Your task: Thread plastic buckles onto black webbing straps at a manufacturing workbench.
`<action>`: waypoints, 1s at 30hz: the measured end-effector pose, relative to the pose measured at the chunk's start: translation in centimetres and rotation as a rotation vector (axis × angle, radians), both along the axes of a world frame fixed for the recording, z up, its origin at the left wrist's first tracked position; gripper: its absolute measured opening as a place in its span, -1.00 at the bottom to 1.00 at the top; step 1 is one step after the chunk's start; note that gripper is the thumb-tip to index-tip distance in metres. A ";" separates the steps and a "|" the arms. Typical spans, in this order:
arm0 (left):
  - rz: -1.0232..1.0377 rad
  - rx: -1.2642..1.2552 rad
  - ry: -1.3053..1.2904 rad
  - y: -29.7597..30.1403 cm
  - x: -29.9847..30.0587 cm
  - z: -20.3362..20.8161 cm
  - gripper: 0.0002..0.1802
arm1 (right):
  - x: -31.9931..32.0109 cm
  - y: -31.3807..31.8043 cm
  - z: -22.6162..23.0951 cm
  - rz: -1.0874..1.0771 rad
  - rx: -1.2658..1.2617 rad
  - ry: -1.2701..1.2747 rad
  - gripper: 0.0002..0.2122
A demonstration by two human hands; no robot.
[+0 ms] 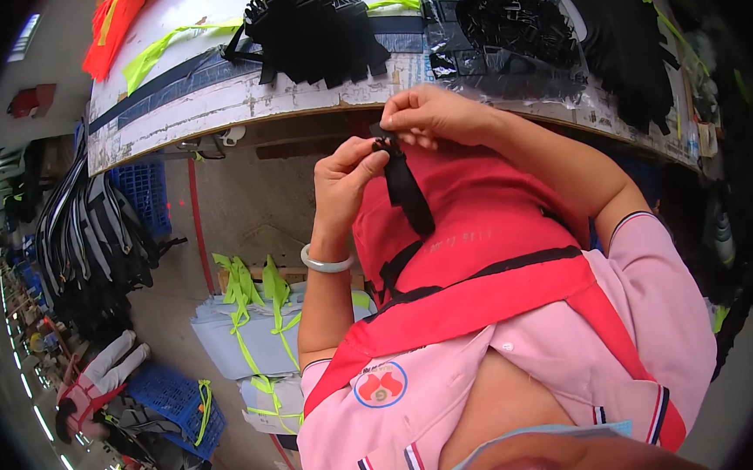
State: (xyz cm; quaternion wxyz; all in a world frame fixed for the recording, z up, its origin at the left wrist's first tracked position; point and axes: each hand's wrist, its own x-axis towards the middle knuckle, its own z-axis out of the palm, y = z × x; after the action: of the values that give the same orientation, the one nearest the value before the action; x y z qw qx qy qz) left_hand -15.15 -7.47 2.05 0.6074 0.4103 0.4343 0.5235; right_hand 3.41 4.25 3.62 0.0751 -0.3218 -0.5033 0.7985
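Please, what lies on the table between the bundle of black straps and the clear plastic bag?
In the head view, a yellow-green strip and a dark band lie on the white table between the black bundle and the clear bag.

A person's bare left forearm (322,304) reaches forward and slightly inward, the left hand (342,176) pinching with thumb against forefinger; the right forearm (559,154) angles across from a bent elbow (626,207), the right hand (442,115) just beside and a little farther forward, its thumb and forefinger also pinched together
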 end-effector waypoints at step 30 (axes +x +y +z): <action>0.232 0.451 0.876 17.8 7.1 1.0 -0.78 | 8.5 2.3 -0.9 -0.373 0.432 -0.041 -0.83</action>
State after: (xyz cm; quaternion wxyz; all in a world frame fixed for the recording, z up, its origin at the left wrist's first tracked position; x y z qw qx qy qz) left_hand -8.08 10.36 3.08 0.2023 0.6616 0.5670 0.4470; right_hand 11.95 6.57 2.77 0.2774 -0.4016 -0.5952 0.6384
